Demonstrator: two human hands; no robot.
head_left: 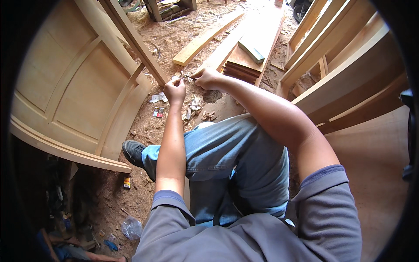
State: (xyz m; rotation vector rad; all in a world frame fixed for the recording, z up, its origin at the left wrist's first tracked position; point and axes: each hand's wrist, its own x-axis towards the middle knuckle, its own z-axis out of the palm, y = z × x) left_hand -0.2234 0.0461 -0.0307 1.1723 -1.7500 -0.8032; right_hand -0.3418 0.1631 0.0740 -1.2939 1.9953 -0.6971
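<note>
Both my hands are out in front of me above the crossed knee, close together over the littered floor. My left hand (175, 91) is closed in a fist-like pinch with the thumb upward; what it holds is too small to make out. Just to its right, my right hand (207, 79) is closed round a thin dark tool (189, 77) whose narrow end points left at the left fingertips. Its exact kind does not show. Behind the right hand lies a stack of brown wooden boards (241, 65), with a long greenish block (251, 50) on top.
A panelled wooden door (83, 91) leans at the left, with an upright timber (135, 41) beside it. Wooden frames (325, 43) and curved boards (349, 83) stand at the right. A yellowish beam (207, 38) lies ahead among shavings. A plastic bag (131, 228) is at lower left.
</note>
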